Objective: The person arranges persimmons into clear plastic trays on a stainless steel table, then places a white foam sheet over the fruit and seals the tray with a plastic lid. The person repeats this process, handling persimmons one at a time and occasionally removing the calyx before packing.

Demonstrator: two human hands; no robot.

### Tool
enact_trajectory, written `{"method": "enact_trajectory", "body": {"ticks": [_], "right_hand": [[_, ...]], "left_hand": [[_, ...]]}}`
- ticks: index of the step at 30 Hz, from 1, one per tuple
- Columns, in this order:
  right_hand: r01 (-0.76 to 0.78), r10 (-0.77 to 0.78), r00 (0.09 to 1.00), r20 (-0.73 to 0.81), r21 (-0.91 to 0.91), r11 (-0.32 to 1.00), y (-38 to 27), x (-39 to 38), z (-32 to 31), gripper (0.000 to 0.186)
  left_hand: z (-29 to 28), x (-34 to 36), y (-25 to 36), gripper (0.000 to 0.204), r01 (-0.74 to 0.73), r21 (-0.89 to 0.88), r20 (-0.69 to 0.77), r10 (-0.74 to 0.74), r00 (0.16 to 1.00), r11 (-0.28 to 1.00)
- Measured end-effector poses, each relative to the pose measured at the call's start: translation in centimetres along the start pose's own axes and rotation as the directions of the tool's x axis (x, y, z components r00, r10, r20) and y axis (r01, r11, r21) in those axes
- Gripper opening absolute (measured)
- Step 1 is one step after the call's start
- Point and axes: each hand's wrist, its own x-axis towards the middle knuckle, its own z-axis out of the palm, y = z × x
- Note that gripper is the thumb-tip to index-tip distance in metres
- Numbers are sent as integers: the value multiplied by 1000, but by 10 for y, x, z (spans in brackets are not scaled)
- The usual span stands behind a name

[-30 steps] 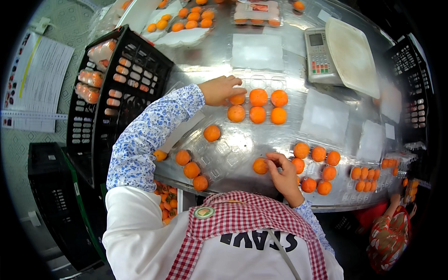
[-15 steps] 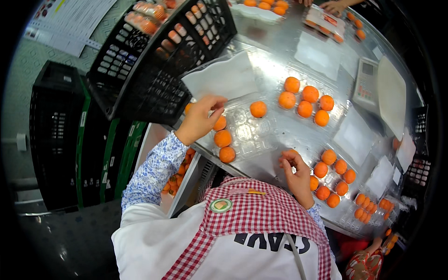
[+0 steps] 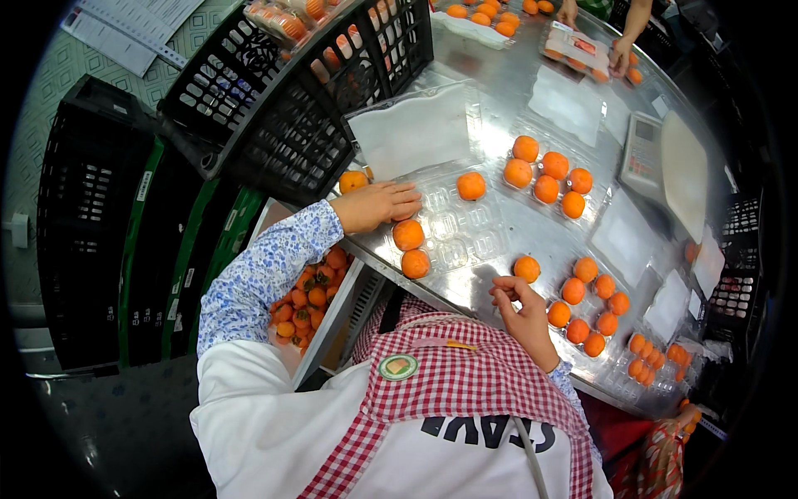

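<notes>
My left hand point(image 3: 378, 207) is stretched flat over the left column of a clear plastic tray point(image 3: 453, 237), its fingers side by side. What lies under them is hidden. Two round orange fruits point(image 3: 408, 234) sit in that column below the fingers, and one fruit point(image 3: 471, 185) sits at the tray's upper right. Another fruit point(image 3: 353, 181) lies just beyond my left wrist. Above the metal table's near edge, my right hand point(image 3: 524, 314) has loosely bent fingers and nothing visible in them. A single fruit point(image 3: 526, 268) rests on the table past its fingertips.
Filled trays point(image 3: 549, 176) point(image 3: 594, 303) stand to the right. A black crate point(image 3: 291, 133) of packs is at upper left; an open drawer point(image 3: 332, 320) of fruit is below. A scale point(image 3: 644, 150) stands far right. A co-worker's hands point(image 3: 622, 54) touch a pack point(image 3: 575, 50).
My left hand has turned and its fingers have straightened over the tray's left column, covering a fruit seen there before. My right hand has shifted slightly down, leaving the lone fruit in full view.
</notes>
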Motion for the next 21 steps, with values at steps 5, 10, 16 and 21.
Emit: {"method": "enact_trajectory", "body": {"ticks": [5,10,16,21], "right_hand": [[-9,8,1000,-29,-18,1000,-3,-4,8,20],[9,-9,999,-35,-9,1000,-2,-3,19,20],[-38,35,999,39,95,995,-7,4,32,20],[-67,60,996,69,98,993,-11,9,38,21]], "left_hand": [[-5,3,-13,52,-52,-83,39,55,998,995],[-10,1,-6,47,16,-225,12,-13,1000,974],[-13,3,-3,47,-2,-197,5,3,1000,980],[-21,8,-14,50,170,-463,69,-156,985,870]]}}
